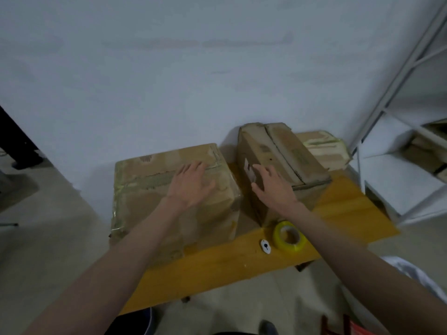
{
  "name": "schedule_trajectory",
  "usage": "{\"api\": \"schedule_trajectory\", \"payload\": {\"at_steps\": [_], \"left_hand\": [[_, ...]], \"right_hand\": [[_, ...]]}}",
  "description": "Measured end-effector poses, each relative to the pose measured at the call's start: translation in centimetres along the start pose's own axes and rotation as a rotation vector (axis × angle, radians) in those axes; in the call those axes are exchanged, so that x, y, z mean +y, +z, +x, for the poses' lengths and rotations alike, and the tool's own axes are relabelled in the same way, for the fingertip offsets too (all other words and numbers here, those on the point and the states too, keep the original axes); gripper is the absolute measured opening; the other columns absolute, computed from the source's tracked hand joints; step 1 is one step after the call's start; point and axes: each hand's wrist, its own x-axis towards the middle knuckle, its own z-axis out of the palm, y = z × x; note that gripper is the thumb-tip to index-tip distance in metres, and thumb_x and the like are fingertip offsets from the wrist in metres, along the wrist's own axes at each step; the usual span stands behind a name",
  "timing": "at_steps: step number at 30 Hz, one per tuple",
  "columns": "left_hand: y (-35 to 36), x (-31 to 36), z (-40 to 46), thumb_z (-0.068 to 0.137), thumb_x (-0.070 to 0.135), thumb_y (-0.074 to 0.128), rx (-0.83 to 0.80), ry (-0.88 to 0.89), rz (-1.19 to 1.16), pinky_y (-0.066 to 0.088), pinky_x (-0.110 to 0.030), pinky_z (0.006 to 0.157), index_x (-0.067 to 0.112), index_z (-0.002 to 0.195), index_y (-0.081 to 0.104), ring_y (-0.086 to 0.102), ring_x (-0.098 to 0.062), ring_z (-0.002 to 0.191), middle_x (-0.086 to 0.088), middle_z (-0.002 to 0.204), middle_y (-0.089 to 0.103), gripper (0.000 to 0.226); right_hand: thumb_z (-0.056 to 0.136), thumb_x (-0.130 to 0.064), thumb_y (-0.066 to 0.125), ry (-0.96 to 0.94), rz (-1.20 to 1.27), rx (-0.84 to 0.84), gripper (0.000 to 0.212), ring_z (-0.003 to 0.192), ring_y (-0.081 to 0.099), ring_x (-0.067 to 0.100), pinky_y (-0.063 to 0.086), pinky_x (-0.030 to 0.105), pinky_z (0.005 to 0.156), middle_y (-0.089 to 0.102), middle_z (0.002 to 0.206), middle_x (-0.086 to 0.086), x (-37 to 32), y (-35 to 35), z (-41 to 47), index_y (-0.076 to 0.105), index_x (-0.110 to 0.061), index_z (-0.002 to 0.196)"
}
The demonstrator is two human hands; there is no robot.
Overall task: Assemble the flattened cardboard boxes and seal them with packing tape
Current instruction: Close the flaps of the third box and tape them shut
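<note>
A low yellow wooden table [350, 204] with a smooth, faintly grained top fills the middle of the frame, set against a plain white wall [169, 81]. On its left half sits a broad, squat cardboard box [150, 189], its brown faces creased and scuffed, with glossy strips of clear tape catching the light along its top seam and left edges. The left hand [191, 184] lies flat on the box's top near its right end, fingers straight and slightly spread, gripping nothing.

Just right of centre stands a taller, narrower cardboard box [290, 151], matte and worn, its two top flaps meeting at a dark open seam that runs diagonally. The right hand [271, 187] rests against its near left edge, fingers extended and fanned, palm down, holding nothing. Behind it, toward the right, a third box [326, 146] shows crumpled corners and shiny tape bands.

At the table's front edge, lower centre-right, lies a roll of yellowish translucent packing tape [289, 236], a ring lying flat with a brown core. Just left of it lies a small white oval cutter [265, 246] with a dark spot. A white metal shelving frame [399, 97] rises at the right edge of the frame above a pale tiled floor [48, 226].
</note>
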Motion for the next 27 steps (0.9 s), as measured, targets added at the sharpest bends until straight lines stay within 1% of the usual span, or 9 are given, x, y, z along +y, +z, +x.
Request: {"api": "schedule_trajectory", "payload": {"at_steps": [3, 6, 8, 11, 13, 16, 21, 24, 27], "left_hand": [[1.9, 4.1, -0.6, 0.095, 0.053, 0.044, 0.004, 0.032, -0.023, 0.029, -0.042, 0.118, 0.025, 0.147, 0.036, 0.040, -0.024, 0.138, 0.001, 0.153, 0.038, 0.060], [3.8, 8.4, -1.3, 0.095, 0.049, 0.048, 0.036, 0.049, -0.044, 0.028, -0.040, 0.117, 0.025, 0.146, 0.039, 0.039, -0.022, 0.139, 0.001, 0.153, 0.038, 0.056], [5.2, 11.3, -1.6, 0.096, 0.047, 0.048, 0.056, 0.059, -0.046, 0.026, -0.040, 0.119, 0.024, 0.146, 0.039, 0.036, -0.021, 0.141, 0.001, 0.156, 0.034, 0.056], [7.8, 15.5, -2.2, 0.095, 0.042, 0.050, 0.095, 0.094, -0.036, 0.023, -0.036, 0.120, 0.022, 0.141, 0.047, 0.039, -0.018, 0.140, 0.001, 0.151, 0.041, 0.050], [10.1, 17.9, -2.9, 0.095, 0.039, 0.050, 0.092, 0.100, -0.026, 0.021, -0.034, 0.121, 0.021, 0.138, 0.051, 0.041, -0.017, 0.138, 0.000, 0.148, 0.046, 0.047], [14.1, 20.1, -3.9, 0.094, 0.036, 0.053, 0.045, 0.010, -0.043, 0.026, -0.033, 0.117, 0.021, 0.136, 0.052, 0.044, -0.018, 0.135, 0.001, 0.145, 0.049, 0.045], [21.4, 21.2, -5.8, 0.094, 0.035, 0.055, -0.088, -0.172, -0.088, 0.039, -0.038, 0.104, 0.018, 0.134, 0.050, 0.047, -0.026, 0.126, -0.001, 0.137, 0.050, 0.044], [25.0, 21.0, -6.5, 0.095, 0.035, 0.052, -0.136, -0.266, -0.130, 0.041, -0.040, 0.103, 0.020, 0.136, 0.048, 0.045, -0.027, 0.127, -0.001, 0.137, 0.049, 0.044], [27.8, 20.6, -6.5, 0.095, 0.035, 0.053, -0.132, -0.291, -0.135, 0.039, -0.039, 0.105, 0.020, 0.133, 0.051, 0.046, -0.026, 0.127, -0.001, 0.136, 0.051, 0.042]], "right_hand": [[0.099, -0.041, 0.049, 0.012, -0.005, 0.009, 0.051, 0.115, 0.056, 0.025, 0.052, 0.039, 0.085, 0.044, 0.139, 0.003, 3.3, -0.2, -1.5, 0.031, -0.030, 0.145], [0.100, -0.039, 0.048, 0.003, -0.019, 0.004, 0.046, 0.105, 0.061, 0.024, 0.051, 0.036, 0.073, 0.045, 0.137, 0.003, 6.8, -0.1, -2.8, 0.035, -0.028, 0.142], [0.099, -0.036, 0.050, -0.018, -0.025, -0.010, 0.045, 0.104, 0.061, 0.024, 0.051, 0.035, 0.070, 0.045, 0.135, 0.003, 9.3, 0.1, -3.7, 0.035, -0.026, 0.140], [0.098, -0.032, 0.054, -0.093, -0.013, -0.007, 0.042, 0.110, 0.058, 0.025, 0.054, 0.040, 0.080, 0.050, 0.130, 0.003, 13.2, 0.5, -5.4, 0.039, -0.023, 0.136], [0.098, -0.028, 0.051, -0.135, -0.017, -0.020, 0.036, 0.108, 0.057, 0.027, 0.051, 0.039, 0.083, 0.053, 0.123, 0.005, 15.6, 1.1, -6.4, 0.045, -0.018, 0.131], [0.098, -0.026, 0.049, -0.174, 0.015, -0.073, 0.034, 0.106, 0.056, 0.025, 0.049, 0.036, 0.081, 0.054, 0.120, 0.005, 19.0, 3.0, -7.9, 0.048, -0.016, 0.130], [0.098, -0.028, 0.053, -0.178, -0.013, -0.204, 0.037, 0.103, 0.059, 0.025, 0.052, 0.036, 0.075, 0.055, 0.123, 0.005, 23.1, 8.4, -9.9, 0.047, -0.016, 0.132], [0.093, -0.029, 0.055, -0.218, -0.014, -0.287, 0.048, 0.112, 0.057, 0.028, 0.049, 0.037, 0.083, 0.054, 0.127, 0.006, 24.4, 11.8, -10.6, 0.045, -0.016, 0.138], [0.088, -0.043, 0.061, -0.218, -0.022, -0.407, 0.064, 0.125, 0.051, 0.029, 0.041, 0.040, 0.099, 0.051, 0.139, 0.007, 24.9, 15.0, -10.0, 0.041, -0.018, 0.144]]}}
